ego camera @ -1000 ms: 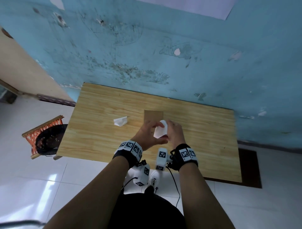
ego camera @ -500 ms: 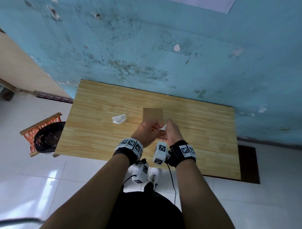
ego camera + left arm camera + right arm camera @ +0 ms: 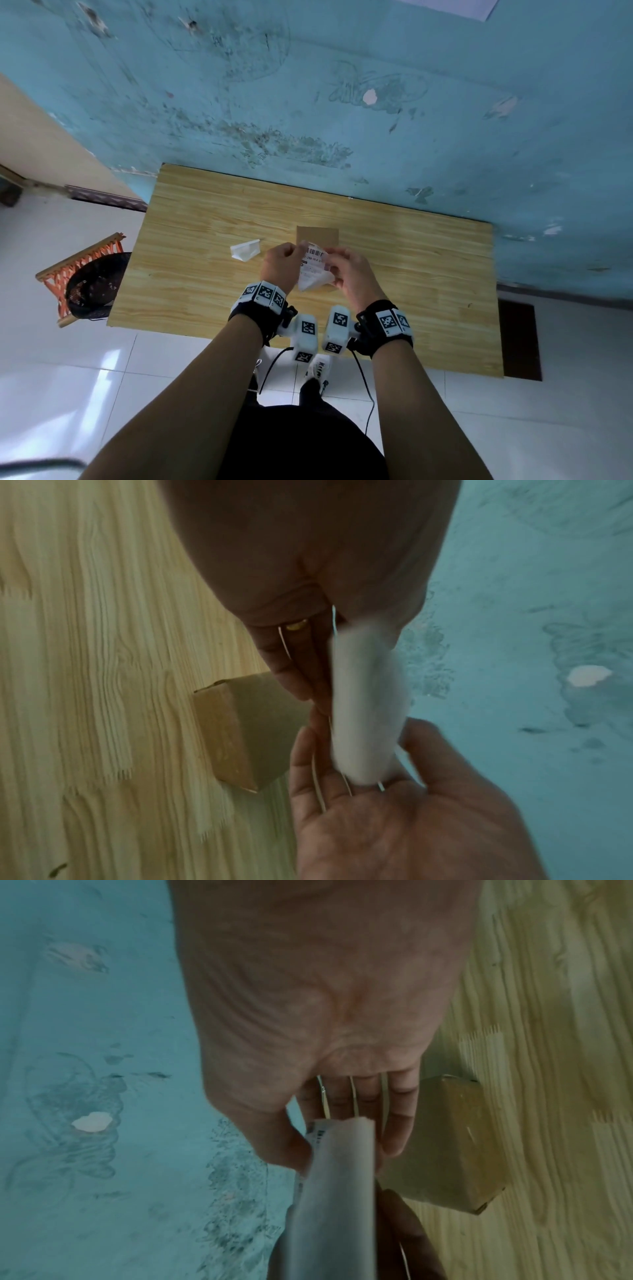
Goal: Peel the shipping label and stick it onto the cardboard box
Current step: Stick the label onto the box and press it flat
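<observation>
Both hands hold the white shipping label (image 3: 313, 262) above the table, just in front of the brown cardboard box (image 3: 317, 235). My left hand (image 3: 297, 253) pinches its upper left edge, where a barcode faces up. My right hand (image 3: 330, 265) pinches its right side, and a plain white flap hangs below. In the left wrist view the label (image 3: 366, 704) is a blurred white strip between the two hands, with the box (image 3: 240, 729) behind it. The right wrist view shows the label (image 3: 335, 1191) pinched by thumb and fingers, and the box (image 3: 445, 1145) to the right.
A crumpled white scrap of paper (image 3: 245, 251) lies on the wooden table (image 3: 411, 281), left of the box. A worn blue wall (image 3: 342, 102) runs along the table's far edge. A dark bin in an orange frame (image 3: 85, 284) stands on the tiled floor at the left.
The hands have drawn slightly apart and the label now lies spread between them with its barcode side up. Half a second ago only a small white corner showed between the fingers.
</observation>
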The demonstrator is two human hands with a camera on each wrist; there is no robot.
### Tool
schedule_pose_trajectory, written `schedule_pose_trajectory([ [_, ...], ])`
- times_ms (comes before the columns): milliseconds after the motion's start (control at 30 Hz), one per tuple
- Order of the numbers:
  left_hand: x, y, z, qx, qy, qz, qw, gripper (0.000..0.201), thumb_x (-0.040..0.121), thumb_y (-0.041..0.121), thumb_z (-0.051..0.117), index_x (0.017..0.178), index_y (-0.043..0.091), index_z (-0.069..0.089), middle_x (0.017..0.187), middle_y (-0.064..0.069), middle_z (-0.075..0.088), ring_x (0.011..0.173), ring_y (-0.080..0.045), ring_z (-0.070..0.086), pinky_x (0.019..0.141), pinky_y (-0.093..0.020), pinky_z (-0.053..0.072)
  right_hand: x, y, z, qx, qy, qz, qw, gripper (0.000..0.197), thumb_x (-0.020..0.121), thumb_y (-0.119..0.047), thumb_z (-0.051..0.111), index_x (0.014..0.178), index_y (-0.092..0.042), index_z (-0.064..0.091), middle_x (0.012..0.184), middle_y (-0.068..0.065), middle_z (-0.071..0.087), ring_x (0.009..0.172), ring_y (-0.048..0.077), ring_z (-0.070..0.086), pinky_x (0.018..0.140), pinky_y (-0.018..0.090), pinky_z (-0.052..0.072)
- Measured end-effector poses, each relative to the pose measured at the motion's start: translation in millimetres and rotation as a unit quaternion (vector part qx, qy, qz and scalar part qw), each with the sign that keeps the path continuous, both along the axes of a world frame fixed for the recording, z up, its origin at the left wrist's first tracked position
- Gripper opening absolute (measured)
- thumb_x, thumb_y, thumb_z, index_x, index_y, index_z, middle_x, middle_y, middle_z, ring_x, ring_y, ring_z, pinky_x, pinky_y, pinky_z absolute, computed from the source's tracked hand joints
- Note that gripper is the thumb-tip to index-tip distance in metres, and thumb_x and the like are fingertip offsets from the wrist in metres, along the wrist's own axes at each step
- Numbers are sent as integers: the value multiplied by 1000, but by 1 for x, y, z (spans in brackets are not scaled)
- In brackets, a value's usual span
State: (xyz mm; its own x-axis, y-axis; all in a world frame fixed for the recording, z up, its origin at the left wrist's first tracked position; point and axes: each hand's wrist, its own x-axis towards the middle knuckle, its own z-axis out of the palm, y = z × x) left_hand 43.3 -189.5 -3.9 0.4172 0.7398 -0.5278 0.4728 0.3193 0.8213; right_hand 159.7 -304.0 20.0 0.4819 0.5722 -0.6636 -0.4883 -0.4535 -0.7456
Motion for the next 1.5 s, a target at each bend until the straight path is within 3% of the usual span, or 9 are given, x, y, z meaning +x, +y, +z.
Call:
schedule_pose_trajectory([
  [167, 6, 1, -5, 7, 31, -24, 999, 43, 96, 45, 63, 64, 17, 57, 47, 11, 45, 47, -12, 39, 54, -26, 35, 6, 7, -11, -42, -95, -6, 995, 14, 96, -17, 81, 108, -10, 76, 103, 15, 79, 83, 21, 69, 73, 31, 57],
  [267, 8, 5, -11, 28, 67, -57, 996, 38, 94, 46, 64, 67, 20, 61, 57, 6, 57, 52, -13, 49, 54, -26, 41, 12, 14, -20, -59, -139, 5, 989, 15, 96, -20, 82, 107, -9, 78, 98, 10, 79, 82, 18, 71, 71, 27, 58],
  [367, 15, 13, -16, 49, 85, -76, 992, 32, 92, 49, 66, 84, 17, 69, 77, 0, 72, 68, -18, 66, 63, -31, 56, 18, 27, -26, -65, -150, 19, 986, 14, 96, -22, 82, 103, -10, 79, 97, 8, 81, 82, 19, 74, 74, 33, 63],
  [500, 26, 23, -20, 81, 94, -63, 990, 26, 90, 38, 74, 99, 16, 64, 89, 4, 71, 79, -11, 68, 64, -22, 51, 29, 41, -36, -79, -184, 45, 979, 8, 97, -23, 81, 99, -16, 79, 96, 7, 80, 81, 18, 73, 73, 31, 60],
  [667, 39, 39, -28, 77, 94, -75, 990, 21, 89, 35, 75, 81, 20, 63, 75, 4, 67, 66, -13, 61, 59, -24, 47, 44, 53, -50, -103, -194, 50, 974, 11, 96, -25, 82, 99, -14, 78, 97, 7, 78, 83, 19, 69, 76, 33, 58],
  [933, 52, 51, -41, 91, 155, -83, 980, 26, 84, 42, 78, 78, 19, 66, 72, 1, 68, 67, -19, 63, 67, -32, 58, 52, 69, -67, -147, -259, 86, 951, 27, 88, -36, 87, 96, -13, 77, 90, 4, 77, 83, 21, 75, 72, 36, 62],
  [1067, 55, 51, -40, 127, 166, -82, 974, 23, 85, 37, 78, 83, 15, 70, 76, -1, 71, 72, -18, 65, 65, -27, 55, 51, 72, -73, -158, -294, 101, 937, 25, 89, -38, 86, 91, -15, 77, 85, -1, 74, 75, 14, 69, 62, 24, 49],
  [1333, 58, 51, -44, 137, 167, -76, 973, 25, 80, 35, 81, 77, 13, 70, 70, -2, 70, 67, -20, 66, 61, -30, 58, 49, 73, -77, -169, -328, 100, 924, 23, 89, -35, 85, 88, -16, 74, 74, -10, 64, 65, 2, 59, 57, 20, 42],
  [1500, 62, 53, -44, 133, 182, -89, 970, 26, 80, 36, 79, 74, 14, 67, 65, 4, 62, 63, -14, 56, 52, -20, 39, 49, 75, -77, -170, -346, 114, 916, 21, 90, -32, 85, 87, -14, 73, 73, -9, 64, 63, 0, 57, 56, 21, 43],
])
